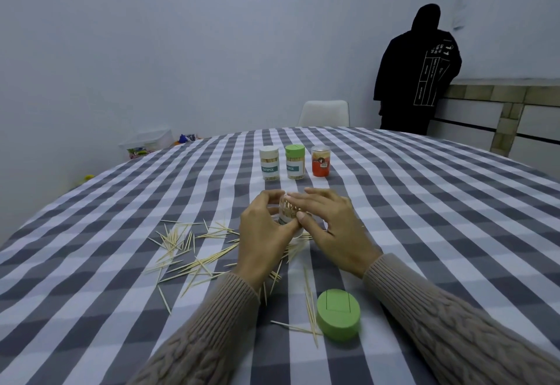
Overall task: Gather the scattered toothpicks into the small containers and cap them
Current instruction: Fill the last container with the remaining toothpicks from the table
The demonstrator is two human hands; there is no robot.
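An uncapped clear toothpick container [287, 214] stands on the checked tablecloth [424, 218], partly hidden between my hands. My left hand [263, 233] curls round its left side. My right hand [330, 230] lies over its top and right side, thumb against the wall, fingers stretched across the opening where toothpick tips show. Several loose toothpicks [188, 254] lie scattered to the left and in front. A green cap [338, 314] lies near my right forearm with a few toothpicks [309, 303] beside it.
Three capped containers stand in a row behind my hands: a white-capped one [269, 163], a green-capped one [295, 161] and an orange one [321, 161]. A white chair [325, 113] stands at the far edge. A person in black [418, 72] stands by a counter.
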